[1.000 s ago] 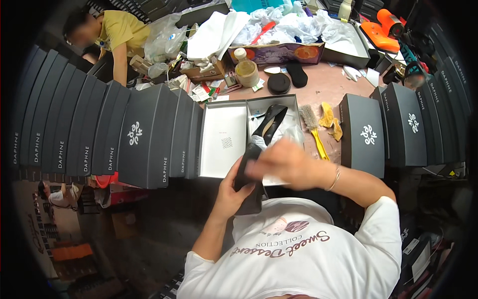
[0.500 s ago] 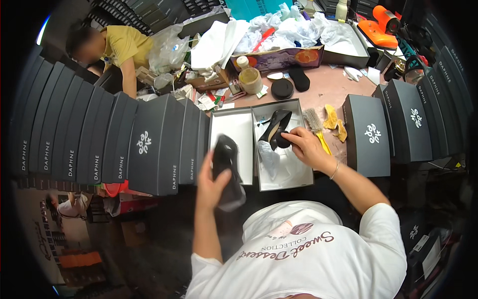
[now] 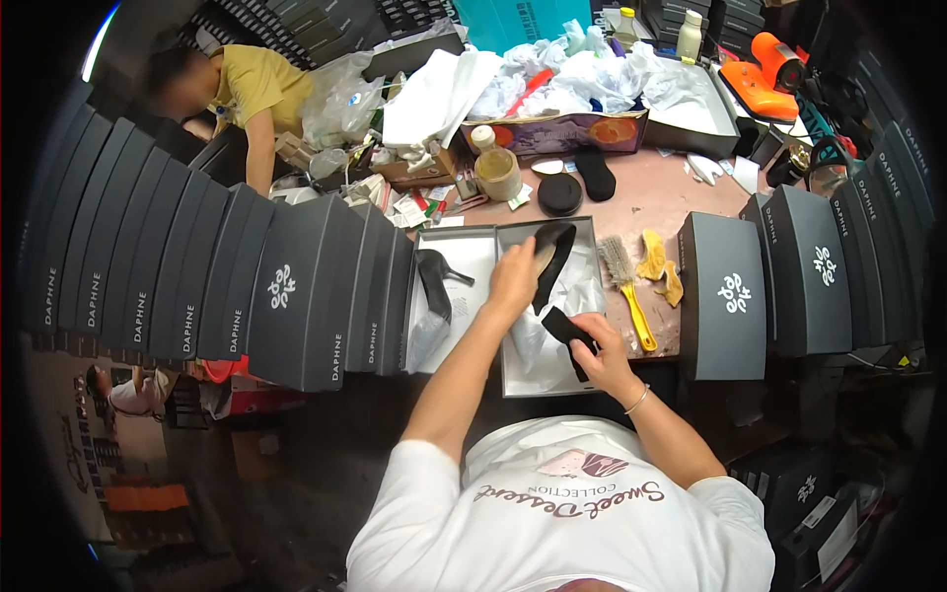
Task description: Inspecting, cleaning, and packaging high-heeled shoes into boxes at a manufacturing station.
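A black high-heeled shoe (image 3: 564,252) stands in the right part of an open grey shoebox (image 3: 589,237), partly covered by my left hand (image 3: 514,284), whose fingers are closed on its side. My right hand (image 3: 602,353), just nearer to me, grips a flat black pad (image 3: 560,326) over the box's near end; its exact kind is unclear. The other black high heel (image 3: 432,278) lies on its side in the white-lined left part (image 3: 473,321), its near end wrapped in thin whitish paper or plastic. White tissue (image 3: 528,345) lies beneath my hands.
Right of the box lie a yellow-handled brush (image 3: 636,311) and yellow cloth scraps (image 3: 651,255). Dark shoeboxes stand in rows at left (image 3: 296,286) and right (image 3: 725,296). Behind are a jar (image 3: 498,178), a round black tin (image 3: 559,195) and a carton of crumpled paper (image 3: 552,133). A person in yellow (image 3: 261,84) leans at far left.
My left hand has put one shoe down in the left part and moved right onto the other shoe. My right hand has drawn back toward me with a black pad.
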The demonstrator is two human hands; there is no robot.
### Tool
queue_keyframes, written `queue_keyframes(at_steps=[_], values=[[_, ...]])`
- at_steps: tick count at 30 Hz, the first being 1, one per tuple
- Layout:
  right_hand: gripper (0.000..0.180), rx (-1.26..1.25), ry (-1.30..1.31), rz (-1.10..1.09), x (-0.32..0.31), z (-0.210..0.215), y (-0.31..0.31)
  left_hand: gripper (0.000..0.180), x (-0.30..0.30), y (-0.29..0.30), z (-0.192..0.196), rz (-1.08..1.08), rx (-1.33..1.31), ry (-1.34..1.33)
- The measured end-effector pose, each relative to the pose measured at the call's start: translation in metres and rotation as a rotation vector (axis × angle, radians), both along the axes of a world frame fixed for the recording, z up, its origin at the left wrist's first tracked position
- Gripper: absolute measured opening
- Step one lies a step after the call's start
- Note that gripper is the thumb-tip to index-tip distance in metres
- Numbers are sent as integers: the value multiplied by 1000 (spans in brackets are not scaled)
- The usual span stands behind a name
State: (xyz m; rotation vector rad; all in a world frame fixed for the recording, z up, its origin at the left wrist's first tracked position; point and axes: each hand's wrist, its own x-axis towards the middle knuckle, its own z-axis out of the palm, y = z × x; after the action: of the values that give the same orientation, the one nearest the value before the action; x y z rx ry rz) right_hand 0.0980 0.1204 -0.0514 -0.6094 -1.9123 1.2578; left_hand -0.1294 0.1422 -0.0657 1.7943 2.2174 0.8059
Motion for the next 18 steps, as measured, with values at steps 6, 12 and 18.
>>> queue_keyframes(at_steps=[6, 12, 18], values=[[33, -303, 251, -127, 6, 39, 23, 29, -25, -73, 73, -114, 134, -1772], [33, 279, 18, 82, -19, 118, 28, 39, 8, -127, 12, -381, -122, -2143], [30, 1079, -197, 353, -39, 80, 59, 33, 48, -166, 49, -512, -318, -2262]])
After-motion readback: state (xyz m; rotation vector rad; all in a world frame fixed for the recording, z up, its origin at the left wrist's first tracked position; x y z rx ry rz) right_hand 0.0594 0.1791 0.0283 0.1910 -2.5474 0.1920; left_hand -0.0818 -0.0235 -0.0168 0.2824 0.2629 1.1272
